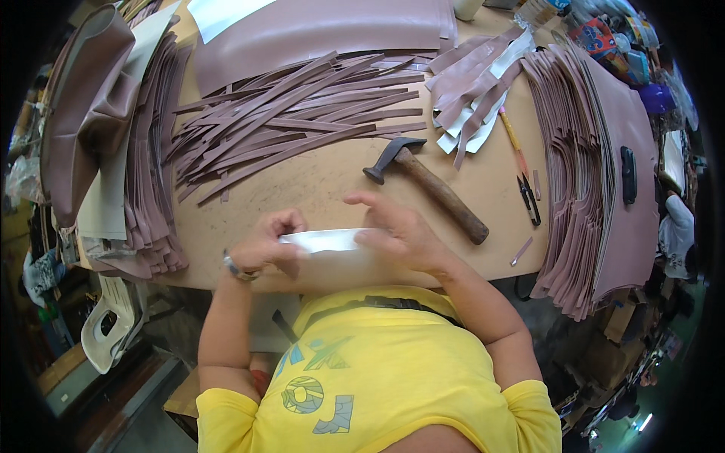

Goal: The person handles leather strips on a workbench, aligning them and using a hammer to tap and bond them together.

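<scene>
A short white strip [325,241] is stretched level between my two hands, just over the front edge of the table. My left hand [266,240], with a watch at the wrist, pinches its left end, fingers curled. On the other end is my right hand [404,235], thumb against the strip and index finger lifted away from it. Beyond my right hand lies a hammer [442,189] with a dark head and wooden handle. Long thin mauve leather strips [294,124] are heaped past my left hand.
Stacked mauve leather pieces [570,174] line the right side, black thread snips [528,200] and a yellow pen [511,132] beside them. More leather [151,174] is piled at left. Wider strips [476,83] and a large sheet [325,38] lie at the back.
</scene>
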### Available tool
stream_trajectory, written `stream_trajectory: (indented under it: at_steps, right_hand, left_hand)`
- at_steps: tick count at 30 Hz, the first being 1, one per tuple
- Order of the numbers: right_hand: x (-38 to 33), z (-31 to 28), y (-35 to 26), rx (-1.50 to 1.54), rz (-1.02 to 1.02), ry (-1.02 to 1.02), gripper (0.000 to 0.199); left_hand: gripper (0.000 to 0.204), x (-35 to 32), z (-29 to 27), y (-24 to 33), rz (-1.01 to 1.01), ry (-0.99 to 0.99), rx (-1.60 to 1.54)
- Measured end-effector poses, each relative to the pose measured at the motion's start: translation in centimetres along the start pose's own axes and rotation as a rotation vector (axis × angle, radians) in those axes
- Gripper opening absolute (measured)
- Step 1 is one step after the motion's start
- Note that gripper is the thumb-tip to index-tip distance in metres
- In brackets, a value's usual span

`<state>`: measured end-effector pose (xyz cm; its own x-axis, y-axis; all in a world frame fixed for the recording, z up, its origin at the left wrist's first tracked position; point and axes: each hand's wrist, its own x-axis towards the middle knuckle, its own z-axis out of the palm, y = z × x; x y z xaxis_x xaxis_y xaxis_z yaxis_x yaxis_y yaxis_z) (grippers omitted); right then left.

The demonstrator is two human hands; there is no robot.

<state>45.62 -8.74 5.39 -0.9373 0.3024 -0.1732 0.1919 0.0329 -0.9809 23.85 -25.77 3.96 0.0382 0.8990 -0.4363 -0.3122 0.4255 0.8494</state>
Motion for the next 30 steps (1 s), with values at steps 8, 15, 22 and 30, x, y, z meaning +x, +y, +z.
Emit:
stream_trajectory:
  at_steps: [8,15,22,30]
  right_hand:
    - [-1.5,-1.0,1.9,-0.560,-0.030,0.145,0.042]
    - [-0.7,1.1,4.9,-0.863,-0.139,0.256,0.043]
    - [-0.8,0.8,4.4,-0.828,-0.085,0.222,0.049]
    - [-3.5,-1.1,3.3,-0.827,0.066,0.224,0.048]
  left_hand:
    - [0.031,-4.0,-4.4,0.0,-0.245,0.312,0.543]
    - [0.030,-3.3,-0.9,1.6,0.049,0.655,1.578]
    - [0.030,5.2,8.1,-3.3,0.562,0.223,1.040]
    - [0.029,7.0,10.2,-2.6,0.616,0.310,1.315]
